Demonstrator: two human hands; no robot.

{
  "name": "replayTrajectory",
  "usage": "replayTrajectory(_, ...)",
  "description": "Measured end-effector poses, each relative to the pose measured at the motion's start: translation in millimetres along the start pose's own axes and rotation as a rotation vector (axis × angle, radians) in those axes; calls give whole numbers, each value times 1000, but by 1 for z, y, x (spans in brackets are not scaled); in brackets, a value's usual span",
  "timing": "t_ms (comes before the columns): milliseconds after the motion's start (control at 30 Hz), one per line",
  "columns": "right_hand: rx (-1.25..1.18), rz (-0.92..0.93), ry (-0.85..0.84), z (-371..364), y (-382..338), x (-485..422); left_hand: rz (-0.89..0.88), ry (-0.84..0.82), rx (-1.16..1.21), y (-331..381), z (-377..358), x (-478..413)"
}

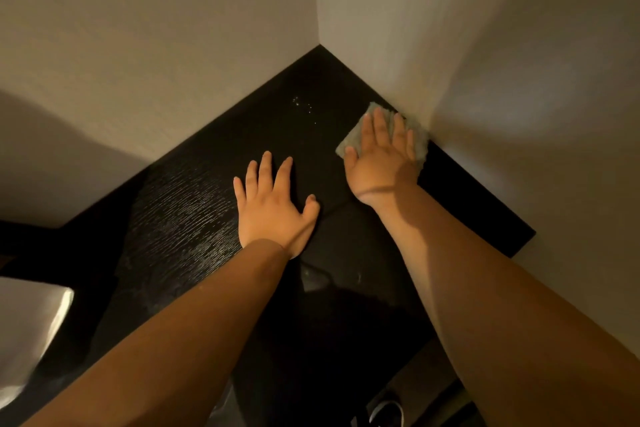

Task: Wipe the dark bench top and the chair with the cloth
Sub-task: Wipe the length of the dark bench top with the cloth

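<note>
Far left, low: a pale, shiny object [31, 333], unclear what, beside the dark table [180, 218]. No chair identifiable anywhere in view.

Next, left hand [273, 208]: flat on the table, palm down, fingers spread wide, grip fully apart and holding nothing. Seemingly bracing only.

Beyond and between the hands: a few pale specks or droplets [303, 107] on the dark surface, near the far corner where the two walls meet.

Then right hand [381, 152]: palm down, fingers extended and slightly fanned, pressed flat on top of the cloth [420, 146]. Not pinched or clamped; grip apart, pinning the cloth against the table by pressure alone.

Cloth: greyish, folded to a rough pad, under the right palm and showing around the fingertips, its far edge touching or just beside the right-hand wall [519, 97].

Key relation, as a judgement: specks up and to the left of the cloth, near it, toward the corner; right hand clearly the nearer one. Long run of the table diagonal, from far corner toward lower left. Likely next stroke along the wall edge into that corner, with much of the tabletop and the chair left to wipe.
</note>
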State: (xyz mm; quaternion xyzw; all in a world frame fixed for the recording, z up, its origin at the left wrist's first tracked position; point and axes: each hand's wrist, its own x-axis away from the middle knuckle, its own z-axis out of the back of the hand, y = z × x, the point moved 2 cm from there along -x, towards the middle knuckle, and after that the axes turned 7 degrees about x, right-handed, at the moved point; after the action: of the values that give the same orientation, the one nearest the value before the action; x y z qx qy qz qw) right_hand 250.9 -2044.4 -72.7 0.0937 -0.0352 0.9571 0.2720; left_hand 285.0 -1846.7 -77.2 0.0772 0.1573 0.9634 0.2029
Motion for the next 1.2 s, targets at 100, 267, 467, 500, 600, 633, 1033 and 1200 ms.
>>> replayTrajectory(100, 54, 213, -15, -11, -13, 24, 4, 4, 8, 1, 1, 1)
replayTrajectory(267, 125, 163, -129, 0, 12, -1, 13, 9, 29, 0, 3, 1)
replayTrajectory(467, 43, -85, -90, 8, -12, -13, 10, 8, 40, -1, 0, 0)
replayTrajectory(500, 41, -35, -109, 9, -18, -9, 9, 9, 38, -1, 0, 0)
replayTrajectory(600, 85, 199, -116, 3, -26, 7, 7, -8, 39, -2, 1, 1)
replayTrajectory(633, 115, 259, -143, 2, -22, 7, 5, -22, 39, -2, 2, 1)
replayTrajectory(1033, 15, 47, -40, 7, -7, -37, 98, 24, -13, -49, 21, -62)
replayTrajectory(1200, 94, 276, 5, -3, -3, -13, 103, 30, -17, -48, 20, -64)
